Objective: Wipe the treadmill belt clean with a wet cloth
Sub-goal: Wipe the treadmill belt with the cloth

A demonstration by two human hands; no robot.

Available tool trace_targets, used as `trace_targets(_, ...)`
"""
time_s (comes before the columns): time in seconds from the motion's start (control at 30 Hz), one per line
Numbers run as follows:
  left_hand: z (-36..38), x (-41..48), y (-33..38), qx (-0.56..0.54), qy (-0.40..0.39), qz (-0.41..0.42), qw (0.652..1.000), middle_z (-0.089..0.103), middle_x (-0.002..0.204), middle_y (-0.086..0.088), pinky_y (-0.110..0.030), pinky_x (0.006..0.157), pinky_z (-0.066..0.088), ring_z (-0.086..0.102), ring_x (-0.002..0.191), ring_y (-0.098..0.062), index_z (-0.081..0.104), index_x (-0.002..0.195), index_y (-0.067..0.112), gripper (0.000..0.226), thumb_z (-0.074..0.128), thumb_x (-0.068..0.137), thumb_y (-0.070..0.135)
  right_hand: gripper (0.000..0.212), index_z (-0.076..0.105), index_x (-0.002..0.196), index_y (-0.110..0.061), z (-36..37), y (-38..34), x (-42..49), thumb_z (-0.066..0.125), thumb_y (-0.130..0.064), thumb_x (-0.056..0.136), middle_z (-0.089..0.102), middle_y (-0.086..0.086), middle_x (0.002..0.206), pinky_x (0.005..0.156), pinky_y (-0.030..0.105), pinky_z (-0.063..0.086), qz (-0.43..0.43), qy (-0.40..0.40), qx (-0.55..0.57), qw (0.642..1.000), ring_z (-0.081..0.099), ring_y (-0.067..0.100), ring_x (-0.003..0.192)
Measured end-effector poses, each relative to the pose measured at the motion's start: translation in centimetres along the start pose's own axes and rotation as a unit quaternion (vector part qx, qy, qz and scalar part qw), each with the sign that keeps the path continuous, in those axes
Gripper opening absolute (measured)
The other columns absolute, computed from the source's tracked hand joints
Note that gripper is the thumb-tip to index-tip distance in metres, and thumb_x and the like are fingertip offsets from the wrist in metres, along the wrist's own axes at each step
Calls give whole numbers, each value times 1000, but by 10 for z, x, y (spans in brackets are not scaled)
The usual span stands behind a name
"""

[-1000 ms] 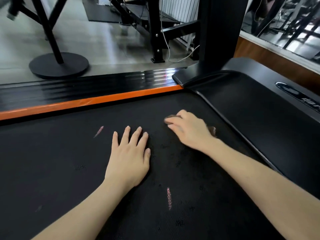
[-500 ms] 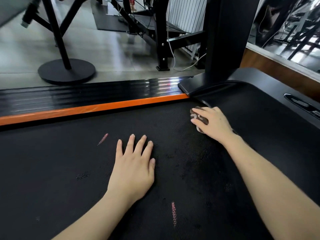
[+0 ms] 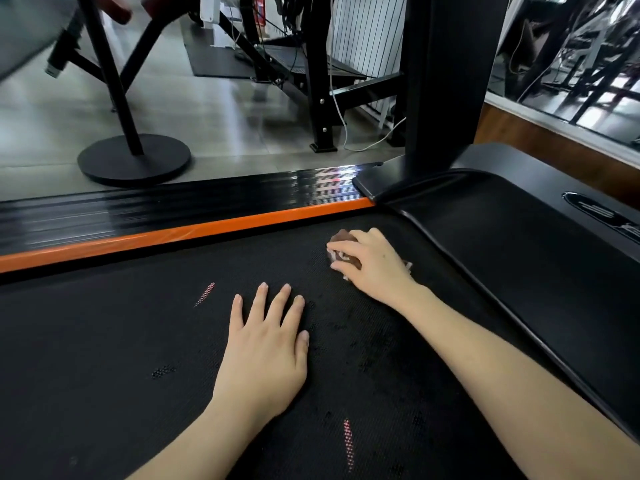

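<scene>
While the right hand (image 3: pixel 372 263) presses a bunched brown cloth (image 3: pixel 341 237) near the treadmill belt's (image 3: pixel 104 341) far right corner, the left hand (image 3: pixel 266 344) lies open, flat mid-belt. Unwiped belt likely stretches leftward along the orange strip (image 3: pixel 173 235)

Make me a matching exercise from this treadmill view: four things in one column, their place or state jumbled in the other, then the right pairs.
Things
1. left hand
2. right hand
3. orange strip
4. round black base

States or places
A. runs along the far edge of the belt
B. curled over the cloth
C. stands on the floor beyond the treadmill
D. flat on the belt, fingers spread

Pairs: 1-D, 2-B, 3-A, 4-C
</scene>
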State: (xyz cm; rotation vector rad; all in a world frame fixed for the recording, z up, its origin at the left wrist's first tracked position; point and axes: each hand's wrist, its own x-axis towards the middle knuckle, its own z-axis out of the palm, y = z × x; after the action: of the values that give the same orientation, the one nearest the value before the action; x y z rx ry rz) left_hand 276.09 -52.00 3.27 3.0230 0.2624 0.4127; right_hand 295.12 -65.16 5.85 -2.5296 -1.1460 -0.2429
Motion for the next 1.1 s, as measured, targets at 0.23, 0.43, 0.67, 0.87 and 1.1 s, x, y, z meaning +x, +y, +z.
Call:
trace_targets(0.23, 0, 0, 1, 2, 11, 3, 1000, 60, 128, -8, -51, 103, 25, 52, 123, -36, 63, 122, 13, 52, 31, 89, 38, 29, 60, 121, -22, 5, 33, 52, 52, -33, 95, 59, 9, 119, 90, 36, 38, 302, 93, -76, 946, 47, 29, 109)
trace_targets(0.43, -5, 1, 1, -4, -20, -3, 1000, 60, 128, -7, -59, 98, 40, 52, 123, -35, 63, 122, 14, 52, 31, 89, 39, 29, 60, 123, -22, 26, -44, 52, 53, -31, 95, 60, 4, 116, 87, 36, 41, 91, 45, -31, 994, 46, 24, 104)
trace_targets(0.67, -6, 1, 1, -24, -50, -7, 998, 45, 144, -5, -54, 112, 20, 32, 139, -32, 49, 137, 17, 64, 16, 89, 45, 28, 64, 120, -24, -11, 61, 35, 58, -25, 92, 62, 8, 117, 88, 38, 44, 252, 79, -101, 959, 44, 31, 107)
trace_targets(0.87, -13, 1, 2, -45, -69, -14, 997, 26, 155, -1, -50, 116, 3, 10, 146, -27, 32, 147, 21, 79, -3, 82, 49, 25, 65, 116, -23, -7, 25, 8, 52, -31, 95, 63, 4, 115, 86, 35, 34, 177, 61, -57, 981, 48, 30, 97)
trace_targets(1.1, -19, 1, 5, -20, -103, -21, 994, 12, 159, 2, -48, 117, -2, 0, 146, -25, 19, 150, 24, 78, -9, 81, 48, 24, 69, 108, -26, -32, -52, -117, 54, -33, 91, 63, -4, 99, 65, 31, 39, 27, 35, 2, 999, 38, 15, 72)
